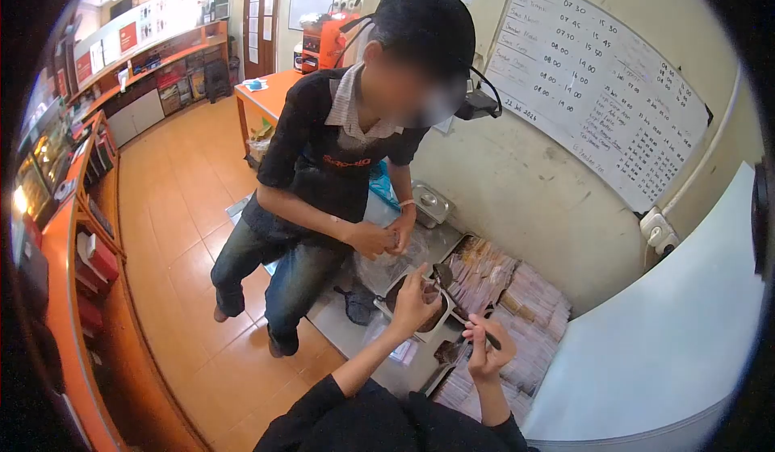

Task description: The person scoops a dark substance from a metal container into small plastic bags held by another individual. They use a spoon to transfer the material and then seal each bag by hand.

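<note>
One black-handled spoon [494, 341], possibly a spatula; head brown-smeared, partly hard to read. Location: in the right hand [489, 352], above the near part of the steel table [327, 316]. Grip: right fingers clenched around the handle. Long axis: roughly crosswise, head projecting from the fist toward the left hand's side and the table's floor-side edge.

One rectangular metal pan [427, 336], holding a dark brown filling [433, 320]. Position: ahead and to the left of the spoon head, apart from it. Nearer hand to the pan: the left.

One left hand [415, 305], directly over the pan, fingers bent and raised. Whether it pinches anything: cannot tell.

Several blocks of clear-wrapped packets [530, 300], ranked along the table's wall-side edge, right of pan and spoon.

One dark rounded object [442, 274], beside the pan's far right corner; identity unclear.

One black crumpled item [355, 305], left of the pan, near the floor-side edge.

One lidded steel food pan [433, 202], toward the table's far end, by the wall.

Two co-worker's hands [383, 239], beyond the pan, together over clear plastic film [379, 268].
</note>
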Motion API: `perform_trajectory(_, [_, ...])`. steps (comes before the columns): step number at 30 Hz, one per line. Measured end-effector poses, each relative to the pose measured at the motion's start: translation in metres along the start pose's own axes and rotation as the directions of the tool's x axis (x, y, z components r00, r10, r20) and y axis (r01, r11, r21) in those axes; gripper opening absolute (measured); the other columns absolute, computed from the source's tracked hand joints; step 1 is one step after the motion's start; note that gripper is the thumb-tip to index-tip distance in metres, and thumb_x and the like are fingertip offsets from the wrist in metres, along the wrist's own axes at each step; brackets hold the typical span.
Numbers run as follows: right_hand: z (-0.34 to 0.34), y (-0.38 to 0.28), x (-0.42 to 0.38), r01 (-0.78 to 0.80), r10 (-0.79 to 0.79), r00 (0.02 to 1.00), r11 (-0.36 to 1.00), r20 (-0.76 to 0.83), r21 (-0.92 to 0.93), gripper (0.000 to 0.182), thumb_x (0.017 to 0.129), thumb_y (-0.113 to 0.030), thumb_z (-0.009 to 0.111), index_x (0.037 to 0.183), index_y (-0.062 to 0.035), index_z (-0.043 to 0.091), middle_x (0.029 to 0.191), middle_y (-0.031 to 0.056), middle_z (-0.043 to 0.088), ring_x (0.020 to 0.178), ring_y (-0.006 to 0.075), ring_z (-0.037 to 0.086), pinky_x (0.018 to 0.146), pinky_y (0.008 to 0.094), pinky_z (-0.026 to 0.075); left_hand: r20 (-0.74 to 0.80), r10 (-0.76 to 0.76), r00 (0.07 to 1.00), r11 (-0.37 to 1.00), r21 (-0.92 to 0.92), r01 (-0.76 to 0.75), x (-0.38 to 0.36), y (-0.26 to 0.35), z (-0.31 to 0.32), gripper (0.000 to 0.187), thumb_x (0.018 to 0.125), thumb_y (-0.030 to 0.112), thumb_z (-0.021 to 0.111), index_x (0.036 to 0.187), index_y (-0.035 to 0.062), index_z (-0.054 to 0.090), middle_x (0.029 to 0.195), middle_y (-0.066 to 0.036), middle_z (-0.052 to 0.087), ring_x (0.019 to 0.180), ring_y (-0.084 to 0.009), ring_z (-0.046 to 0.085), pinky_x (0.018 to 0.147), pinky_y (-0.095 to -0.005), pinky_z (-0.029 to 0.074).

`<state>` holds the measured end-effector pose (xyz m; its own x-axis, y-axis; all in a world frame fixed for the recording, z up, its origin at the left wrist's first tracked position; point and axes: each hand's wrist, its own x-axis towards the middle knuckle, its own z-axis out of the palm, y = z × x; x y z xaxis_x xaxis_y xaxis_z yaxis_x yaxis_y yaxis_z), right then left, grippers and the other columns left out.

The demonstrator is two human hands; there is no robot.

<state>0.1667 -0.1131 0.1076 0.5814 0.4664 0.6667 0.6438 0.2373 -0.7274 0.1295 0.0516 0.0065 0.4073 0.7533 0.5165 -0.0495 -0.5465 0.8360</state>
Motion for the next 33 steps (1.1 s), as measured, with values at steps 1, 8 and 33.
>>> perform_trajectory(1, [-0.002, 0.004, -0.001, 0.098, -0.092, 0.994, 0.991, 0.066, -0.092, 0.017, 0.092, -0.01, 0.058, 0.095, 0.0054, 0.066, 0.079, 0.0144, 0.067, 0.062, 0.0173, 0.064, 0.057, 0.0262, 0.051, 0.005, 0.001, 1.0, 1.0, 0.004, -0.001, 0.0, -0.001, 0.0, 0.072, 0.064, 0.011, 0.078, 0.129, 0.0038, 0.046, 0.094, -0.013, 0.056, 0.062, -0.0176, 0.055, 0.058, -0.0293, 0.049])
perform_trajectory(8, [0.002, 0.0, 0.0, 0.389, -0.329, 0.912, 0.885, 0.246, -0.257, 0.012, 0.089, -0.006, 0.059, 0.093, 0.0035, 0.067, 0.079, 0.0139, 0.067, 0.06, 0.0188, 0.063, 0.057, 0.0267, 0.05, -0.028, 0.038, 0.999, 0.999, 0.018, -0.037, -0.001, -0.007, 0.004, 0.07, 0.063, 0.009, 0.077, 0.127, 0.0034, 0.048, 0.093, -0.012, 0.055, 0.063, -0.0177, 0.056, 0.057, -0.0295, 0.048])
perform_trajectory(33, [-0.041, 0.105, -0.013, -0.509, 0.765, 0.625, 0.548, -0.153, 0.664, 0.033, 0.095, -0.03, 0.058, 0.098, 0.0026, 0.064, 0.073, 0.0082, 0.065, 0.06, 0.0089, 0.057, 0.054, 0.0199, 0.043, 0.047, -0.054, 0.997, 0.998, -0.036, 0.055, -0.014, 0.019, -0.042, 0.066, 0.068, 0.009, 0.074, 0.128, 0.0039, 0.048, 0.093, -0.015, 0.055, 0.08, -0.027, 0.056, 0.073, -0.0343, 0.048])
